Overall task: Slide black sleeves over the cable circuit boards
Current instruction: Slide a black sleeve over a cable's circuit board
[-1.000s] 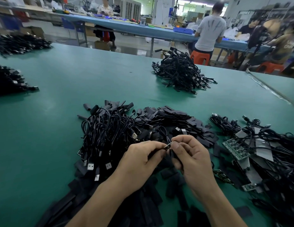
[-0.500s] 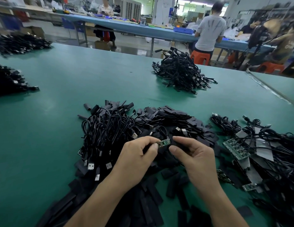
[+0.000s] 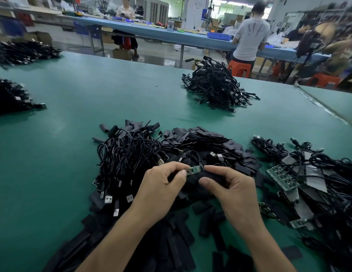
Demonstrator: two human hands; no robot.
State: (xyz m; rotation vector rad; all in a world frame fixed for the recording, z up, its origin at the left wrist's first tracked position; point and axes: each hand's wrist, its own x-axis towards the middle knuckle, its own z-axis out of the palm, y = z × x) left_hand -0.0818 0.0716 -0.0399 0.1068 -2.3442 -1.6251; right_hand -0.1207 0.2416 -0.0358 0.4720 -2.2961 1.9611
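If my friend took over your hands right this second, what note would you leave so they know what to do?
Left hand: pinches the green circuit board by its left end.
Right hand: holds a black sleeve at the board's right end.
Done: board and sleeve are lined up, but the board's green face is bare, so the sleeve is not on yet.
Left: slide the sleeve over the board. More bare boards lie on the right, and loose sleeves lie in front on the green table.
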